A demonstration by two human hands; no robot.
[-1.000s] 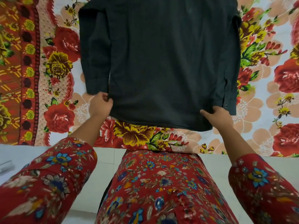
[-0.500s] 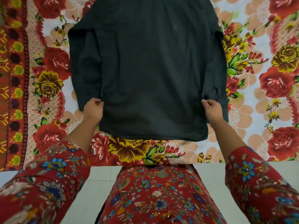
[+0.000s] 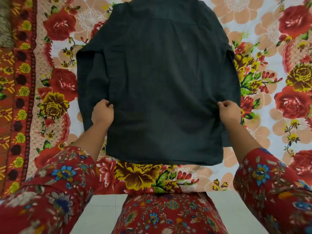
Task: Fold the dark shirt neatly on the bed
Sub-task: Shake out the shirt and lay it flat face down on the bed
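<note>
The dark shirt (image 3: 160, 85) lies flat, back side up, on the floral bedsheet (image 3: 270, 115), collar away from me and hem near the bed's front edge. Its two long sleeves run down along the sides of the body. My left hand (image 3: 102, 113) pinches the cloth at the shirt's left side seam, about a third of the way up from the hem. My right hand (image 3: 228, 112) pinches the right side seam at the same height. Both hands are closed on the fabric.
The bedsheet's red patterned border (image 3: 18, 98) runs down the left. A grey-brown furry thing (image 3: 5, 22) sits at the top left corner. Pale tiled floor (image 3: 101, 210) lies below the bed's front edge, where I stand in red floral clothing.
Both hands have slid up from the hem corners to the side seams. My view has shifted further over the bed, so more of the shirt's upper part shows.
</note>
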